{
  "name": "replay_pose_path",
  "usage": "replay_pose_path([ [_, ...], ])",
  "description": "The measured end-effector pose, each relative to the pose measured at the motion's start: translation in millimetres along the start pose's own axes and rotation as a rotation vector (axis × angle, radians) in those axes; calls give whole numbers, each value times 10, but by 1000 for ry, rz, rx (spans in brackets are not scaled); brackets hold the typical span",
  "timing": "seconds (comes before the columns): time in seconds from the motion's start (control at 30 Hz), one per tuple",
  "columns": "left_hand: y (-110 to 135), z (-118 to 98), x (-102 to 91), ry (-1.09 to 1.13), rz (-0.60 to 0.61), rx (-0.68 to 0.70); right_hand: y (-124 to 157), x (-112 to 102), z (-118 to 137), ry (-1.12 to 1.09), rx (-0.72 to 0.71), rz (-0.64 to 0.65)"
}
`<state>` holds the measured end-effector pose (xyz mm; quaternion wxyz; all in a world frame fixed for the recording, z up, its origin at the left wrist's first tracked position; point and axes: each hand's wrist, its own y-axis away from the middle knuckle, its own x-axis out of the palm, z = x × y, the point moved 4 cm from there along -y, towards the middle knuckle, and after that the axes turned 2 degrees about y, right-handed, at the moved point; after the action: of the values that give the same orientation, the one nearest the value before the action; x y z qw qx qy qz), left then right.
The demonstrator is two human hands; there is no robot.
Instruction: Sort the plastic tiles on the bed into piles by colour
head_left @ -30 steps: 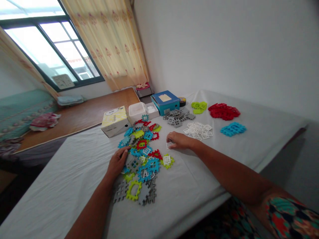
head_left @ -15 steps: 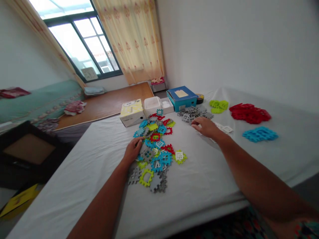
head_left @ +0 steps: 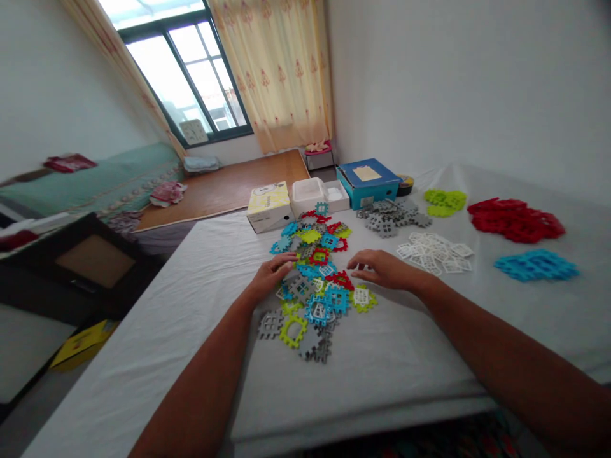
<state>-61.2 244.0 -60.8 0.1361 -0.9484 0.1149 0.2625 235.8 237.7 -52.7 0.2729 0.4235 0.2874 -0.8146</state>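
Note:
A mixed heap of flat plastic puzzle tiles (head_left: 315,280), blue, red, green, grey and white, lies in the middle of the white-covered table (head_left: 167,331). My left hand (head_left: 271,275) rests on the heap's left edge, fingers loosely spread over the tiles. At the heap's right edge hovers my right hand (head_left: 382,268), palm down, fingers stretched toward a red tile, holding nothing. Sorted piles lie to the right: white tiles (head_left: 436,249), grey tiles (head_left: 391,219), green tiles (head_left: 446,200), red tiles (head_left: 515,219) and blue tiles (head_left: 537,265).
A yellow-white carton (head_left: 270,205), a white open box (head_left: 315,194) and a blue box (head_left: 367,181) stand at the table's far edge. Beyond are a wooden platform (head_left: 224,191), a curtained window (head_left: 191,89) and a dark box (head_left: 95,261) on the left.
My right hand went to the white pile and has come back empty to the mixed heap's right edge. The view has swung left. My left hand stays on the heap.

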Motion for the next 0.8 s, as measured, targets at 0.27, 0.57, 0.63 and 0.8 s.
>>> replay_pose_path([
  [0.27,5,85,45,-83,-23,-59,-35,80,33,-24,21,19],
  [0.57,-8,27,140,-35,-207,-35,-116,204,307,-28,-109,-158],
  [0.63,-3,7,101,-49,-230,-47,-145,235,366,-2,-157,-177],
  [0.8,5,-55,157,-48,-97,-38,-234,379,573,108,-247,-112],
])
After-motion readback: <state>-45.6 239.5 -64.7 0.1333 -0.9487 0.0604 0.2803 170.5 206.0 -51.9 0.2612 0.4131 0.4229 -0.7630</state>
